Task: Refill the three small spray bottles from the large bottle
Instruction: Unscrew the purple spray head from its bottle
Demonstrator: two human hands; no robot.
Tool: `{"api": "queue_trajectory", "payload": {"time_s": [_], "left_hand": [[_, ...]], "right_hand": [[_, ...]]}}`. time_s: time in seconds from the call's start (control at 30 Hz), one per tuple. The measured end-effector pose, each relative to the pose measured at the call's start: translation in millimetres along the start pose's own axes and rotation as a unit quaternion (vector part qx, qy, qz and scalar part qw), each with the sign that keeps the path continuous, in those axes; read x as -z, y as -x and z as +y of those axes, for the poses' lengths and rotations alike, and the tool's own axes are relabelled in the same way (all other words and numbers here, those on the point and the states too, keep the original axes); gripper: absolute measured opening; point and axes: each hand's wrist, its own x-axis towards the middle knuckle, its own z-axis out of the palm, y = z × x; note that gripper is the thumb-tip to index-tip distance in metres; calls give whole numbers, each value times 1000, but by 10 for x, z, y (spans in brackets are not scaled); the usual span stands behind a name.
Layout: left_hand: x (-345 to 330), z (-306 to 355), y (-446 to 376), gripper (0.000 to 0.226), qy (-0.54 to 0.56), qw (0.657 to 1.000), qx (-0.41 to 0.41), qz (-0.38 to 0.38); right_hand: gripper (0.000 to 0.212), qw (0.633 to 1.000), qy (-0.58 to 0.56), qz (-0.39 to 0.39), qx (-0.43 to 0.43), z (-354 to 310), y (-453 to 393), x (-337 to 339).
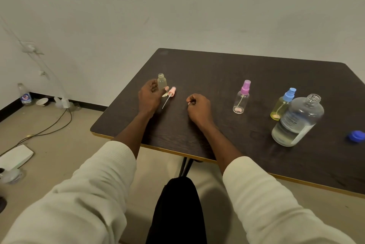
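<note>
A small clear bottle [162, 82] with no top stands upright at the left of the dark table [227, 78], holding pale liquid. Its pink spray head [171, 92] lies beside it, tube pointing toward me. My left hand [149, 95] rests just left of that bottle with fingers loosely curled; the thumb reaches to the bottle's base and the pink head. My right hand [198, 108] is a fist on the table, holding nothing I can see. A purple-topped spray bottle [242, 98] looks empty. A blue-topped one [282, 105] holds yellowish liquid. The large bottle [298, 121] stands uncapped.
The large bottle's blue cap [356, 136] lies at the right edge of view. The table's front edge [158, 148] runs above my lap. On the floor at left are cables [49, 125], a white box [14, 157], a plastic bottle [24, 94] and a bowl [42, 101].
</note>
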Motion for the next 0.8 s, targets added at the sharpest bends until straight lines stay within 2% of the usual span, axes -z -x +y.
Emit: {"api": "queue_trajectory", "payload": {"time_s": [0.1, 0.2, 0.27, 0.37, 0.43, 0.53, 0.6, 0.67, 0.73, 0.8], "left_hand": [[26, 53, 58, 36, -34, 998, -8, 56], [43, 157, 226, 20, -13, 991, -32, 132], [35, 206, 383, 21, 4, 984, -47, 172], [-75, 297, 730, 21, 35, 979, -75, 187], [-223, 395, 1004, 19, 51, 980, -106, 162], [-547, 564, 1310, 18, 91, 981, -152, 78], [-772, 665, 1374, 17, 114, 983, -144, 28], [-984, 748, 1363, 14, 125, 984, -126, -10], [-1192, 806, 1346, 9, 133, 984, -110, -47], [-1325, 865, 1315, 8, 152, 982, -84, -72]], "right_hand": [[23, 1000, -16, -5, -12, -16, 16, 30], [21, 999, -39, -3, -22, -33, 68, 81], [18, 998, -54, -4, -25, -36, 125, 120], [16, 998, -61, -2, -12, -42, 295, 235], [14, 997, -66, 44, 14, -29, 441, 337], [12, 980, -76, 175, 52, 73, 656, 550], [18, 962, -71, 260, 44, 177, 731, 708], [26, 947, -69, 312, 24, 281, 726, 856], [42, 953, -78, 292, -31, 358, 678, 983], [65, 966, -89, 227, -81, 384, 616, 1059]]}}
